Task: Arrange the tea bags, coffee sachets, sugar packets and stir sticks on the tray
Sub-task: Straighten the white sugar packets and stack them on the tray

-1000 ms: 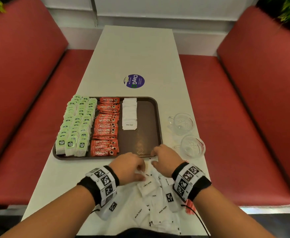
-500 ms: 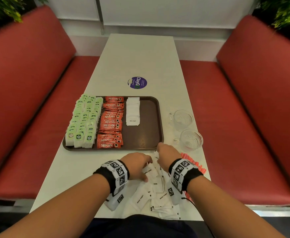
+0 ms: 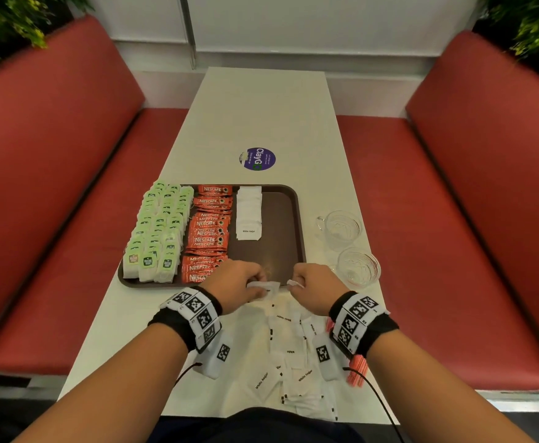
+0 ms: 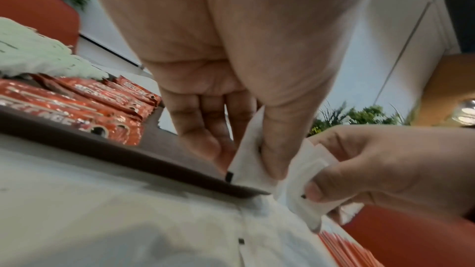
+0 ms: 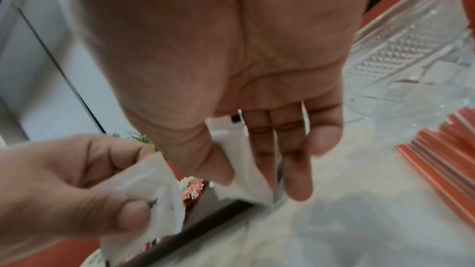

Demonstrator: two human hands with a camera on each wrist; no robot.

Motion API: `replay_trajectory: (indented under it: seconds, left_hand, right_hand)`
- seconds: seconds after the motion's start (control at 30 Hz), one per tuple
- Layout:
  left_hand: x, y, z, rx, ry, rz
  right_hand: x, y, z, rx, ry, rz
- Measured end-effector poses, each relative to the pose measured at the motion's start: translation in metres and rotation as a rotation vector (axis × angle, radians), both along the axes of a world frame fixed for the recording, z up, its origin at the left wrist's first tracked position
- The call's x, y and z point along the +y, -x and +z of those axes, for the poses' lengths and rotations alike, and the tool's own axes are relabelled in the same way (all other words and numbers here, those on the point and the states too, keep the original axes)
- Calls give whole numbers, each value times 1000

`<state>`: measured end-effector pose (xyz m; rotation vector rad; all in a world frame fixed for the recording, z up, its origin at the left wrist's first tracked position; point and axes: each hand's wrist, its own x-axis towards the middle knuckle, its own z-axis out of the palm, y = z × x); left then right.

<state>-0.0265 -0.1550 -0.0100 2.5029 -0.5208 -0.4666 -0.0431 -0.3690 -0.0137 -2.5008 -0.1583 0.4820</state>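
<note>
On the brown tray (image 3: pixel 279 241) lie rows of green tea bags (image 3: pixel 156 231), red coffee sachets (image 3: pixel 209 231) and a short column of white sugar packets (image 3: pixel 249 212). My left hand (image 3: pixel 257 287) hovers at the tray's near edge and pinches white sugar packets (image 4: pixel 246 161) between thumb and fingers. Beside it, my right hand (image 3: pixel 293 282) pinches another sugar packet (image 5: pixel 244 159). A loose pile of sugar packets (image 3: pixel 290 356) lies on the table under my wrists. Orange stir sticks (image 3: pixel 356 369) lie at the table's right edge, partly hidden by my right wrist.
Two clear glass cups (image 3: pixel 338 227) (image 3: pixel 357 266) stand right of the tray. A round purple sticker (image 3: pixel 257 158) marks the white table beyond it. Red bench seats (image 3: pixel 453 219) flank the table on both sides.
Both hands have risen from the loose pile toward the tray's near edge, each with white sugar packets pinched. The head view has pulled back.
</note>
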Motion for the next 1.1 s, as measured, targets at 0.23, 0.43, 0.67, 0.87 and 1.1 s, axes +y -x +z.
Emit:
replay_trajectory:
  seconds: [0.23,0.43,0.67,0.87,1.1]
  left_hand:
    - [6,-18,9,-40,172,104]
    - [12,-34,14,-36,289,202]
    - [22,-75,2,-106,299,529]
    - [20,-114,-24,0,64,496]
    - [16,-141,-33,4,-64,503]
  right_hand:
    - [21,-18,8,-28,-282,49]
    - [31,-42,5,-138,-267,51]
    - [36,-72,-1,17,-280,-143]
    - [39,-88,-3,64,-302,-214]
    - [36,-99,-11,144,-364,-236]
